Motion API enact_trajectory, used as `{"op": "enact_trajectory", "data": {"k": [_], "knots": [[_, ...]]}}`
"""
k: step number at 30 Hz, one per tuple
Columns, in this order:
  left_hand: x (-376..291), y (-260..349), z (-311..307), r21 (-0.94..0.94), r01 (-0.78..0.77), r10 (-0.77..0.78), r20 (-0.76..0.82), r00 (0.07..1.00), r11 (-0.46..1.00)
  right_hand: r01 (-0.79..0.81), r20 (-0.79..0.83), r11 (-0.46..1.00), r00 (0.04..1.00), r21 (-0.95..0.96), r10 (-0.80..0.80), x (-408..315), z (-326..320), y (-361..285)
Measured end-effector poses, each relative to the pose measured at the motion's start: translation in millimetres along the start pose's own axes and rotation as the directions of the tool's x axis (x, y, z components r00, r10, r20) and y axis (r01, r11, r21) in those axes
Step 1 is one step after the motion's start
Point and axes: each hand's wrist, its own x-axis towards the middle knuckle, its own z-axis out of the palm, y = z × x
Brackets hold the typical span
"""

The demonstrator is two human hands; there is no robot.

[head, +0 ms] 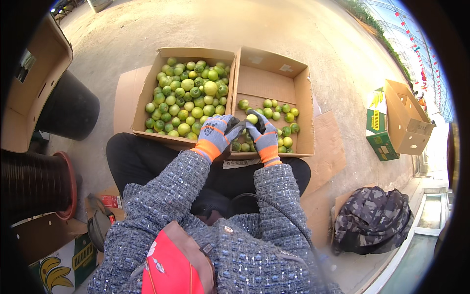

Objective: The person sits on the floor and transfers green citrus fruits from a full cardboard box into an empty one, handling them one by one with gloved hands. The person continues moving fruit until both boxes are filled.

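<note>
In the head view, my right hand (262, 134), in a grey work glove with an orange cuff, grips a pale green tomato (252, 118). My matching gloved left hand (217, 133) reaches in from the other side, its dark fingertips beside that tomato; whether they grip anything is hidden. Both hands are over the near edges of two cardboard boxes standing side by side. Many green tomatoes (187, 85) fill the left cardboard box (147, 92). Fewer green tomatoes (289, 117) lie in the near part of the right cardboard box (270, 82), some behind my hands.
Flattened cardboard (326, 147) lies under the boxes. A green-and-white banana carton (396, 121) stands far right, a camouflage backpack (372, 220) near right. At left are a black bucket (69, 106) and a dark round container with a red rim (68, 185). A black cable (282, 213) crosses my right sleeve.
</note>
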Motion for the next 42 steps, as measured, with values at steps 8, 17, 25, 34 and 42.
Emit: {"op": "enact_trajectory", "data": {"k": [8,17,25,34,42], "knots": [[1.0,-6.1,-3.3,-0.158,0.074,-0.084,-0.053,0.995,0.985,-0.381,-0.417,0.858,0.757,0.343,0.503,20.5,-12.4,14.7],[27.5,-124.0,-88.5,0.775,0.458,-0.643,-0.089,0.761,0.436,-0.426,-0.355,0.903,0.853,-0.052,0.382,19.7,-12.1,27.3],[28.1,-119.6,-94.7,0.743,0.438,-0.689,0.042,0.724,0.506,-0.286,-0.295,0.899,0.936,-0.330,0.190,19.3,-9.4,35.3],[5.9,11.6,-29.1,0.024,0.288,-0.287,0.193,0.938,0.957,0.561,0.268,0.715,0.828,-0.417,-0.493,-8.1,8.3,-45.2],[30.7,-26.9,-47.6,0.151,0.329,-0.327,-0.038,0.944,0.932,0.079,-0.181,0.925,0.971,-0.371,-0.156,-1.7,4.7,-19.0]]}}
